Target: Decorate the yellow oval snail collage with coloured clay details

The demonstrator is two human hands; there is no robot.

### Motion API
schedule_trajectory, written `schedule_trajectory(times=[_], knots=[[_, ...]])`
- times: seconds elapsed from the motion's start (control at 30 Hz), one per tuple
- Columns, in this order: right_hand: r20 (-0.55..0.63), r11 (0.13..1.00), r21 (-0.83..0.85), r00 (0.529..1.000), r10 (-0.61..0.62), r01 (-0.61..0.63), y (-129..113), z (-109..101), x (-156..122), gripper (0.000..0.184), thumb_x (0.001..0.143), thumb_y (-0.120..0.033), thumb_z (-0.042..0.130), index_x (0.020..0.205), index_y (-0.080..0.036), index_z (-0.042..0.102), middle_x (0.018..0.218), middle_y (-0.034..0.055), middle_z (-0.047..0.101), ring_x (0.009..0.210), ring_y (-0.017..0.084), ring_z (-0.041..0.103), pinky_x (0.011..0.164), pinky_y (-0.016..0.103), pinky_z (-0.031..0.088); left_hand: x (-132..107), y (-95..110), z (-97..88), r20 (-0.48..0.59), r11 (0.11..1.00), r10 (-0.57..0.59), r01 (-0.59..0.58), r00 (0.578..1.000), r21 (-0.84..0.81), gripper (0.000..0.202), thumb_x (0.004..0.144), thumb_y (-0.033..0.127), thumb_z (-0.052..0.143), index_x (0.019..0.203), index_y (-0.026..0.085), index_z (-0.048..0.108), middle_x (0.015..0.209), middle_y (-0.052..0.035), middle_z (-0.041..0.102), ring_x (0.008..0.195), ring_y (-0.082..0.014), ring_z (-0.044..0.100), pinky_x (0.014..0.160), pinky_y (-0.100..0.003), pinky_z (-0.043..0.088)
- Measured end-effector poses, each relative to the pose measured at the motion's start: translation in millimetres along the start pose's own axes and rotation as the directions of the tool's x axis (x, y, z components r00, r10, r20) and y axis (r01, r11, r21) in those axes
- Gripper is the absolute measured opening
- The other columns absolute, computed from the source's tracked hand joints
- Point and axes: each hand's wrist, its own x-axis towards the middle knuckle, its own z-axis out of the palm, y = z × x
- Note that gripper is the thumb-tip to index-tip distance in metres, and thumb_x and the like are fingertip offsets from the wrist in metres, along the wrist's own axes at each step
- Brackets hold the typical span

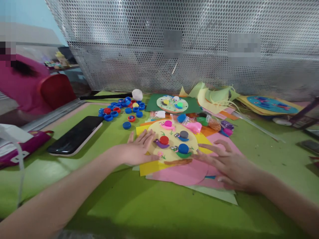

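A round cream paper disc (174,141) lies on a yellow sheet (147,168), decorated with several clay snails whose shells are bottle caps: a red cap (164,140), a blue cap (183,148), a grey cap (183,134) and a pink one (168,123). A brown clay strip (178,162) runs along the disc's near edge. My left hand (137,149) rests with fingers spread on the disc's left edge. At the right edge, my right hand (226,162) has its fingers apart, fingertips at the disc's rim. Neither hand grips anything.
Loose bottle caps (127,125) lie at the back left, beside a black phone (77,134). Behind the disc are bagged clay lumps (194,127) and a green card (152,104) with another decorated disc. Pink paper (184,174) lies underneath. A perforated metal screen (199,73) stands behind.
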Motion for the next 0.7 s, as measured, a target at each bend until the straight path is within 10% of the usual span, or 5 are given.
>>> schedule_trajectory(times=[0.7], knots=[[0.088, 0.980, 0.199, 0.996, -0.006, -0.012, -7.9, 0.6, -5.1, 0.065, 0.090, -0.051, 0.016, 0.142, -0.016, 0.000, 0.130, 0.0098, 0.048, 0.118, 0.029, 0.041, 0.091, 0.050, 0.027, 6.2, -6.7, 2.3, -0.093, 0.999, 0.040, -0.039, 0.995, 0.011, 0.091, 0.075, 0.075, 0.015, 0.137, 0.017, -0.015, 0.144, -0.0036, -0.016, 0.133, -0.0278, -0.012, 0.101, -0.056, -0.012]])
